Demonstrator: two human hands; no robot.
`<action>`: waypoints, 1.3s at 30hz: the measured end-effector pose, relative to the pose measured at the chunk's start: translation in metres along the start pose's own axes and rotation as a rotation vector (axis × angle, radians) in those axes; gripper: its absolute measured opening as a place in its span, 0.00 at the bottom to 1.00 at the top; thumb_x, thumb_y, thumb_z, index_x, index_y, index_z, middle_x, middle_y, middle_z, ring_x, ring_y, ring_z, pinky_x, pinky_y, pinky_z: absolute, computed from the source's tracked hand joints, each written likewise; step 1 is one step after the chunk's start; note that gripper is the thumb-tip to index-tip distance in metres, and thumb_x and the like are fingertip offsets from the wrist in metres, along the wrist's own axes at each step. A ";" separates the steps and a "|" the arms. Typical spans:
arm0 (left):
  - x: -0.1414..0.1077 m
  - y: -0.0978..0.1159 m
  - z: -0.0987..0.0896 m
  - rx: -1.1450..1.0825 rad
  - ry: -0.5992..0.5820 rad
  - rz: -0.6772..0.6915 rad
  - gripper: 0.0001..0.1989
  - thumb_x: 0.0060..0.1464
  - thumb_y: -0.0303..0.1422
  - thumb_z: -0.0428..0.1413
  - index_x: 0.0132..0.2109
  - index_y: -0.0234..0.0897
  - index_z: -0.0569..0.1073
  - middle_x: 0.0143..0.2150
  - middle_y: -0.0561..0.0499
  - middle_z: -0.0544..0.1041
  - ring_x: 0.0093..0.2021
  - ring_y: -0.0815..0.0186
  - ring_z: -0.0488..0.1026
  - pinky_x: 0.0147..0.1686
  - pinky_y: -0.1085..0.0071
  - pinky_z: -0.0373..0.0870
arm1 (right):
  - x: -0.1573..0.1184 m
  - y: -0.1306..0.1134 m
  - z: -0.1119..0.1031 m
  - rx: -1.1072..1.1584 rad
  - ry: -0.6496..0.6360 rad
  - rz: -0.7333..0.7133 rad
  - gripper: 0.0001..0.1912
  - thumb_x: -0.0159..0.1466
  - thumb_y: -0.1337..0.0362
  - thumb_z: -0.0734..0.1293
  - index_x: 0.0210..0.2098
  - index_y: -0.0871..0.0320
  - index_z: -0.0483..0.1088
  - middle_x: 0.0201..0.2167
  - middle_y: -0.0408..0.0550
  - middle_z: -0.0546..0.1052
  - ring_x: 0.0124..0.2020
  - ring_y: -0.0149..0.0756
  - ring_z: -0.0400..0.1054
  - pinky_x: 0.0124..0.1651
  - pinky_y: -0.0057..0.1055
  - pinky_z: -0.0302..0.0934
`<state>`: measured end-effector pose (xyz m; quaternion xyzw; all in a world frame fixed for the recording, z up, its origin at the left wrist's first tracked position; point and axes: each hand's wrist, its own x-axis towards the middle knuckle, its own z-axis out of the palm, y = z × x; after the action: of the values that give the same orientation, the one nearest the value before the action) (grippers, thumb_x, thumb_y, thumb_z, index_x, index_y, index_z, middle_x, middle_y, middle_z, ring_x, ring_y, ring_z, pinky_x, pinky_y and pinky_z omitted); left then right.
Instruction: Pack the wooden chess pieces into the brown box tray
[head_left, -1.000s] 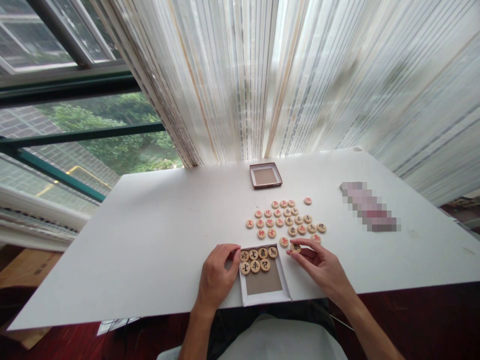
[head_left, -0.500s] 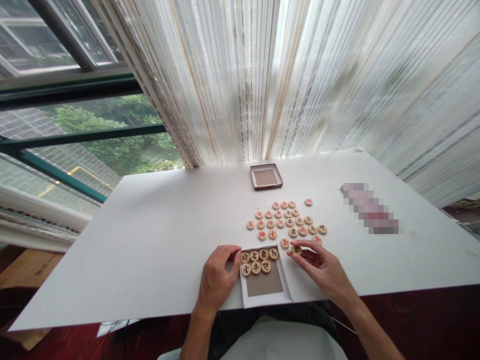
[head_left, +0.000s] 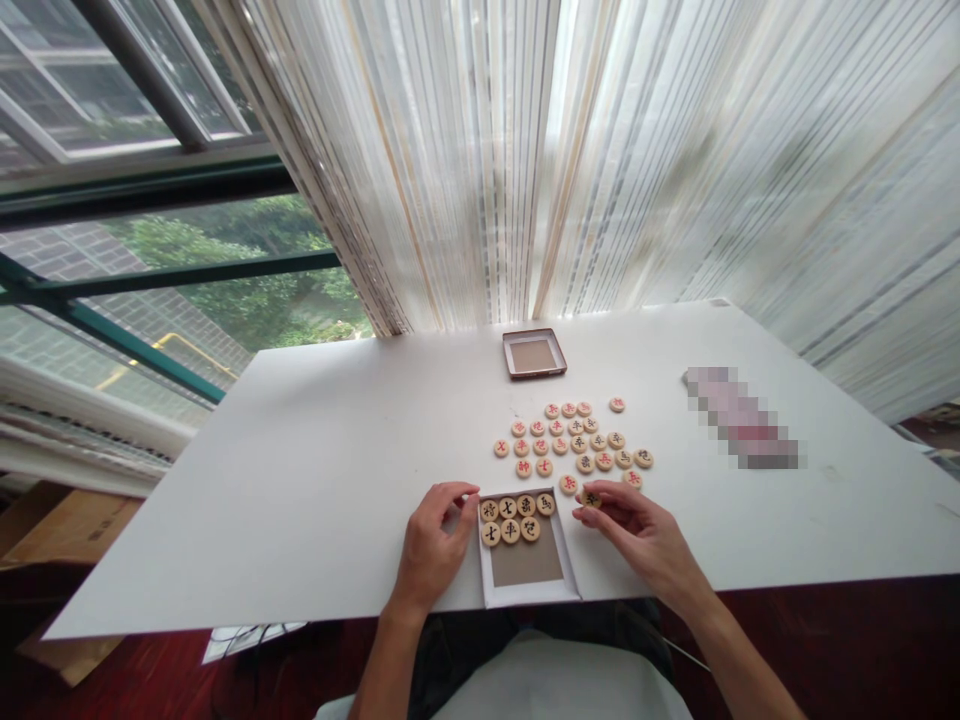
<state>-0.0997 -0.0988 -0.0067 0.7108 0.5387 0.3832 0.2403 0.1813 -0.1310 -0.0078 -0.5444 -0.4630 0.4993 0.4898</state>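
Note:
A shallow white box (head_left: 531, 594) with a brown bottom lies at the table's near edge. Two rows of round wooden xiangqi pieces (head_left: 510, 530) with black characters fill its far part, touching one another. My left hand (head_left: 435, 545) is closed at the box's far left corner, thumb and forefinger tips against the rim. Just right of the box, my right hand (head_left: 637, 530) pinches one black-marked xiangqi piece (head_left: 591, 497) between thumb and fingers. Close beyond that hand lie red-marked pieces (head_left: 569, 484), one partly behind the fingers.
Loose red and black pieces (head_left: 559, 446) are spread in uneven rows beyond the box. An open dark-rimmed lid (head_left: 534, 375) lies near the back edge. A blurred-out pinkish object (head_left: 739, 418) is on the right. String curtains (head_left: 480, 180) hang behind the white table (head_left: 300, 480).
The camera view has shifted slightly. My right hand keeps the black-marked piece in nearly the same place, and my left hand stays at the box's corner.

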 end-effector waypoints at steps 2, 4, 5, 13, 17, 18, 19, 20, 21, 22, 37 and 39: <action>0.000 0.003 -0.001 0.000 0.028 0.034 0.07 0.64 0.34 0.54 0.44 0.40 0.76 0.42 0.49 0.78 0.43 0.62 0.75 0.45 0.65 0.72 | -0.004 -0.004 0.003 0.039 -0.032 0.021 0.20 0.59 0.54 0.75 0.47 0.57 0.76 0.46 0.54 0.82 0.44 0.46 0.79 0.52 0.41 0.74; 0.000 0.010 0.000 -0.014 0.030 0.063 0.06 0.64 0.34 0.55 0.44 0.40 0.76 0.43 0.48 0.78 0.46 0.61 0.74 0.49 0.63 0.71 | -0.008 -0.008 0.006 0.068 -0.079 0.037 0.20 0.62 0.54 0.73 0.50 0.56 0.75 0.48 0.54 0.81 0.46 0.47 0.79 0.53 0.42 0.73; -0.001 0.015 0.002 -0.032 0.015 0.067 0.06 0.64 0.33 0.55 0.45 0.40 0.76 0.43 0.48 0.78 0.47 0.61 0.74 0.50 0.63 0.71 | -0.010 -0.010 0.008 0.073 -0.101 0.041 0.20 0.63 0.54 0.72 0.52 0.56 0.74 0.49 0.54 0.80 0.46 0.47 0.79 0.54 0.43 0.73; -0.007 0.063 0.014 -0.236 -0.212 0.067 0.09 0.63 0.32 0.57 0.50 0.43 0.75 0.49 0.49 0.77 0.51 0.62 0.74 0.54 0.65 0.71 | -0.022 -0.021 0.022 0.042 -0.197 0.013 0.19 0.68 0.55 0.67 0.56 0.52 0.73 0.53 0.52 0.78 0.47 0.44 0.79 0.54 0.40 0.73; -0.010 0.071 0.017 -0.305 -0.251 0.046 0.10 0.61 0.33 0.59 0.50 0.43 0.75 0.49 0.49 0.78 0.51 0.61 0.74 0.53 0.65 0.71 | -0.024 -0.024 0.026 0.032 -0.210 0.000 0.18 0.68 0.55 0.68 0.55 0.53 0.74 0.53 0.52 0.78 0.46 0.44 0.78 0.52 0.39 0.73; -0.011 0.071 0.017 -0.316 -0.248 0.039 0.10 0.61 0.33 0.59 0.50 0.43 0.75 0.49 0.49 0.78 0.51 0.61 0.74 0.53 0.65 0.71 | -0.025 -0.023 0.026 0.035 -0.208 -0.003 0.18 0.67 0.55 0.68 0.55 0.53 0.74 0.53 0.52 0.79 0.46 0.43 0.78 0.52 0.38 0.73; -0.011 0.071 0.018 -0.326 -0.241 0.032 0.10 0.61 0.32 0.59 0.50 0.43 0.75 0.49 0.49 0.78 0.51 0.61 0.74 0.53 0.65 0.71 | -0.025 -0.023 0.027 0.036 -0.206 -0.007 0.17 0.67 0.56 0.69 0.54 0.52 0.74 0.53 0.52 0.79 0.46 0.43 0.78 0.52 0.38 0.73; -0.012 0.071 0.019 -0.334 -0.231 0.024 0.09 0.61 0.32 0.59 0.49 0.43 0.76 0.49 0.49 0.78 0.51 0.62 0.74 0.53 0.65 0.71 | -0.026 -0.022 0.028 0.036 -0.207 -0.010 0.17 0.67 0.56 0.69 0.53 0.52 0.75 0.53 0.51 0.78 0.47 0.42 0.78 0.53 0.37 0.73; -0.013 0.071 0.019 -0.342 -0.222 0.015 0.09 0.61 0.32 0.59 0.49 0.43 0.76 0.48 0.49 0.78 0.51 0.62 0.74 0.53 0.66 0.71 | -0.026 -0.021 0.029 0.034 -0.214 -0.014 0.16 0.67 0.56 0.69 0.53 0.52 0.75 0.53 0.51 0.78 0.47 0.42 0.78 0.53 0.37 0.73; -0.014 0.070 0.020 -0.350 -0.216 0.006 0.09 0.61 0.31 0.59 0.48 0.43 0.76 0.48 0.50 0.78 0.51 0.62 0.74 0.53 0.66 0.71 | -0.026 -0.021 0.029 0.033 -0.227 -0.018 0.16 0.67 0.57 0.69 0.53 0.51 0.75 0.53 0.51 0.78 0.48 0.42 0.77 0.53 0.36 0.72; -0.017 0.077 0.023 -0.370 -0.251 -0.041 0.12 0.62 0.32 0.57 0.52 0.42 0.76 0.49 0.48 0.79 0.49 0.61 0.76 0.53 0.64 0.73 | -0.029 -0.020 0.031 0.006 -0.188 -0.038 0.15 0.63 0.55 0.72 0.47 0.54 0.77 0.44 0.50 0.82 0.44 0.44 0.79 0.52 0.39 0.74; -0.017 0.077 0.023 -0.350 -0.259 -0.020 0.12 0.62 0.32 0.57 0.53 0.43 0.76 0.51 0.47 0.79 0.50 0.60 0.76 0.55 0.62 0.72 | -0.029 -0.020 0.031 0.004 -0.186 -0.034 0.15 0.63 0.55 0.72 0.47 0.54 0.77 0.43 0.50 0.83 0.43 0.44 0.79 0.50 0.39 0.74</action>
<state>-0.0389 -0.1370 0.0328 0.6963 0.4356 0.3737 0.4310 0.1482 -0.1563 0.0140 -0.4869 -0.5148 0.5402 0.4541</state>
